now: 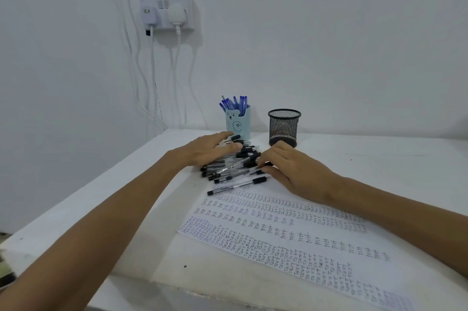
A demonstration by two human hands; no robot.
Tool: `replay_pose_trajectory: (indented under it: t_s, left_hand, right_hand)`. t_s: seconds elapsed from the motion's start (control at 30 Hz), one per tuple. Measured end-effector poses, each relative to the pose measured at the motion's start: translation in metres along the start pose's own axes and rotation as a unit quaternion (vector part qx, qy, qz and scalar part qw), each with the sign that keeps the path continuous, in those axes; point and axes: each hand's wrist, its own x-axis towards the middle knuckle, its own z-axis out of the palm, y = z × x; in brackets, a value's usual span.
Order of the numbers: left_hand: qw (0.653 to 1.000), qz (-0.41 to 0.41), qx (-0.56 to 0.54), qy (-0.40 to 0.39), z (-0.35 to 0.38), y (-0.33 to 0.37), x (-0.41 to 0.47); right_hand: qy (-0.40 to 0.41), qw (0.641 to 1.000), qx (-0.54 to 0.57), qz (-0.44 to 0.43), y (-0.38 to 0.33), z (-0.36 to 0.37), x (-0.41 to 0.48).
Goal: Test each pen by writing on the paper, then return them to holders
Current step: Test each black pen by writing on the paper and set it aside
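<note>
Steady the black pens (228, 166) under the flat, empty left hand (210, 148). With the right hand (291, 171), fingers curled at the pile's edge, hold on a pen unclear, draw one out singly onto the paper (278, 229) beneath that wrist. Beyond left fingertips: bear holder (238, 125) of blue pens (240, 104). Beyond right knuckles: mesh holder (284, 128), seemingly empty.

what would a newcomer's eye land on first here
The eye lands first on the heap of black pens on the white table, with the left hand lying flat on it and the right hand at its right edge. Next comes the paper in front, packed with rows of test writing, and behind the heap the blue bear holder full of blue pens beside a black mesh holder.
</note>
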Motion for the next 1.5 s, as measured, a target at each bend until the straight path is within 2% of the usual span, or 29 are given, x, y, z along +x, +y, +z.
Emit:
replay_pose_trajectory:
  t_s: [0.1, 0.27, 0.5, 0.63, 0.73, 0.83, 0.9, 0.97, 1.03, 1.1, 1.17, 1.2, 1.37, 1.5]
  left_hand:
    - [1.000, 0.015, 0.017, -0.018, -0.002, 0.007, -0.003]
    - [1.000, -0.001, 0.013, -0.009, 0.001, 0.001, 0.002]
    - [1.000, -0.016, 0.003, -0.003, 0.003, -0.004, 0.002]
    - [0.999, -0.016, 0.026, 0.012, -0.001, 0.001, -0.003]
    - [0.999, 0.021, 0.038, 0.017, -0.006, 0.011, -0.012]
    - [0.986, 0.101, 0.131, 0.008, 0.002, 0.030, -0.026]
    - [0.970, 0.130, 0.205, 0.000, 0.017, 0.035, -0.033]
    - [0.964, 0.139, 0.227, 0.012, 0.030, 0.033, -0.035]
    - [0.963, 0.137, 0.229, 0.023, 0.035, 0.029, -0.030]
    - [0.962, 0.139, 0.232, 0.031, 0.032, 0.027, -0.023]
    - [0.960, 0.145, 0.234, 0.042, 0.027, 0.024, -0.018]
    - [0.959, 0.153, 0.235, 0.045, 0.025, 0.023, -0.017]
    - [0.956, 0.200, 0.206, 0.066, 0.033, 0.028, -0.023]
    - [0.967, 0.192, 0.146, 0.083, 0.039, 0.028, -0.024]
  right_hand:
    - [0.052, 0.997, 0.029, 0.045, -0.001, 0.002, -0.002]
    - [0.124, 0.991, 0.020, 0.045, -0.005, 0.006, 0.000]
    - [0.083, 0.979, 0.112, 0.149, -0.009, 0.007, 0.000]
    - [0.055, 0.977, 0.114, 0.170, -0.008, 0.009, -0.004]
    - [0.064, 0.976, 0.120, 0.169, -0.011, 0.006, -0.004]
    - [0.086, 0.961, 0.173, 0.199, -0.012, 0.004, -0.002]
    - [0.106, 0.937, 0.243, 0.229, -0.013, 0.003, 0.001]
    - [0.132, 0.892, 0.355, 0.247, -0.015, 0.003, 0.005]
    - [0.153, 0.834, 0.457, 0.269, -0.014, 0.003, 0.012]
    - [0.164, 0.760, 0.545, 0.314, -0.015, 0.001, 0.020]
    - [0.163, 0.679, 0.611, 0.373, -0.016, -0.007, 0.026]
    - [0.152, 0.653, 0.629, 0.395, -0.016, -0.010, 0.025]
    - [0.104, 0.571, 0.700, 0.417, -0.006, -0.014, 0.017]
    - [0.094, 0.550, 0.706, 0.436, -0.006, -0.013, 0.015]
